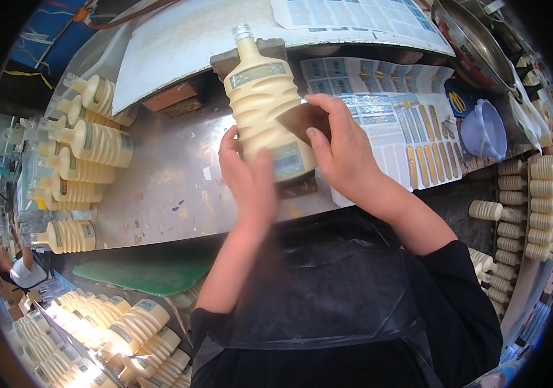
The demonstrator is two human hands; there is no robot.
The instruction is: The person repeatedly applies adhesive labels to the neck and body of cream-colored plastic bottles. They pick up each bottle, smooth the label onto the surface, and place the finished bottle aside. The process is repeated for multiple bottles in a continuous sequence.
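A cream bottle (265, 110) with wavy ridges, a clear neck and labels at its shoulder and base lies in front of me, its neck pointing away over a grey block (273, 50). My left hand (244, 174) grips its lower left side, fingers along the edge; the thumb is smeared by motion. On the other side, my right hand (343, 145) pinches a dark brown flat scraper (303, 121) between thumb and fingers. The scraper's pointed corner overlaps the bottle's ridged front; whether it presses there I cannot tell. Part of the bottle's base is hidden behind my left hand.
Several cream bottles (102, 143) lie stacked at the table's left edge. Label sheets (390, 116) spread to the right, beside a lilac bucket (483, 132). A metal basin (474, 45) stands at the far right. More bottles fill racks (542, 207) and the lower left. Another person works far left.
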